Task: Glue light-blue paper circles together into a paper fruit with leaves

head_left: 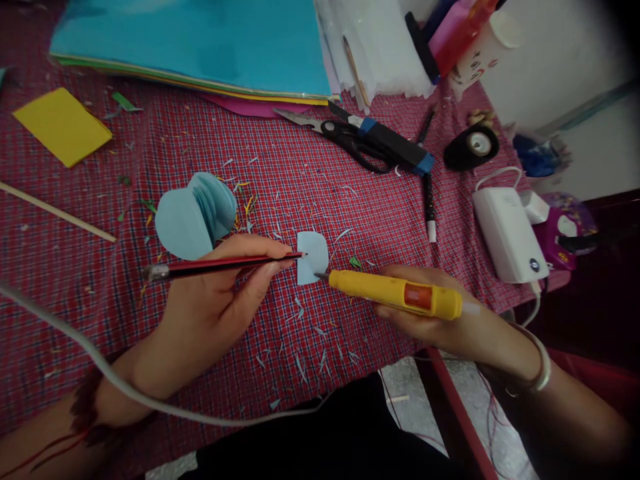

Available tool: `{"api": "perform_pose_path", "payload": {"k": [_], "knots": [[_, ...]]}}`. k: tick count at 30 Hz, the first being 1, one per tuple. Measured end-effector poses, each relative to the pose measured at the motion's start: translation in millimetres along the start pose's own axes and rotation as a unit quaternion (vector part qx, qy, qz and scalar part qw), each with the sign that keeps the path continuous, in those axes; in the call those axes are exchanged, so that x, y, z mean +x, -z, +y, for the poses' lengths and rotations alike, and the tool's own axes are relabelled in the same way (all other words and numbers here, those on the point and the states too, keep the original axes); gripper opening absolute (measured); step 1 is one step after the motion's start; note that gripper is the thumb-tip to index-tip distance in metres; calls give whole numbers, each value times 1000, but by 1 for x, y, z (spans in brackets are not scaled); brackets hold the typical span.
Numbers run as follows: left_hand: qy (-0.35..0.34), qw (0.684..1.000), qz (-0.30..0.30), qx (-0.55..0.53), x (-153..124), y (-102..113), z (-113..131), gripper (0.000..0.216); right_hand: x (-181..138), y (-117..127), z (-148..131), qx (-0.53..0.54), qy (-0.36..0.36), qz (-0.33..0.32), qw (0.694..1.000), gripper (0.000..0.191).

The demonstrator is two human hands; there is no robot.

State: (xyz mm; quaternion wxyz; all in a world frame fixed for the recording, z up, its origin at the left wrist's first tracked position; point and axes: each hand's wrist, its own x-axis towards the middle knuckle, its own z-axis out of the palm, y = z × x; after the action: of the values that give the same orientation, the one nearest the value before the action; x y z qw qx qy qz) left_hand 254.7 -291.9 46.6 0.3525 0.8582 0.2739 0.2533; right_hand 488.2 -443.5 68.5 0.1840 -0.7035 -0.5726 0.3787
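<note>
My left hand [220, 300] is closed round a red and black pencil [220, 265] that lies level, its tip touching a small folded light-blue paper piece [313, 257] on the red checked cloth. My right hand [435, 320] grips a yellow glue pen [395, 293] with an orange switch; its metal nozzle points left and meets the lower edge of the same paper piece. A fan of stacked light-blue paper half-circles [195, 217] stands just beyond my left hand.
Black scissors [345, 137], a blue and black cutter [395, 143], a black marker [429, 200] and a tape roll [473, 147] lie at the back. A white power adapter [507, 233] sits right. Coloured paper sheets [200, 47], a yellow card [63, 123], a wooden stick [55, 212] and a grey cable [125, 390] lie about.
</note>
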Motion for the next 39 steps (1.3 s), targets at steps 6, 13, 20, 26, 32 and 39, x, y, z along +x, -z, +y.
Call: {"api": "perform_pose_path", "payload": {"k": [6,13,20,26,32,39], "knots": [[5,1000,-6,-7,0,0,-1,21,-6,-2,13,-6,28,65,997,17],[7,1000,-16,0,-1,2,-3,21,-7,1,6,-4,4,26,1000,18],[-11,1000,-10,-14,1,1,-3,22,-1,1,-3,0,-16,-22,1000,17],[-40,999,-16,-6,0,2,-6,25,5,0,8,-23,6,60,998,18],[-59,998,-20,0,1,2,-8,29,13,1,12,-21,18,67,997,16],[-50,998,-21,-7,0,1,-9,30,3,4,3,-9,-2,4,1000,16]]}}
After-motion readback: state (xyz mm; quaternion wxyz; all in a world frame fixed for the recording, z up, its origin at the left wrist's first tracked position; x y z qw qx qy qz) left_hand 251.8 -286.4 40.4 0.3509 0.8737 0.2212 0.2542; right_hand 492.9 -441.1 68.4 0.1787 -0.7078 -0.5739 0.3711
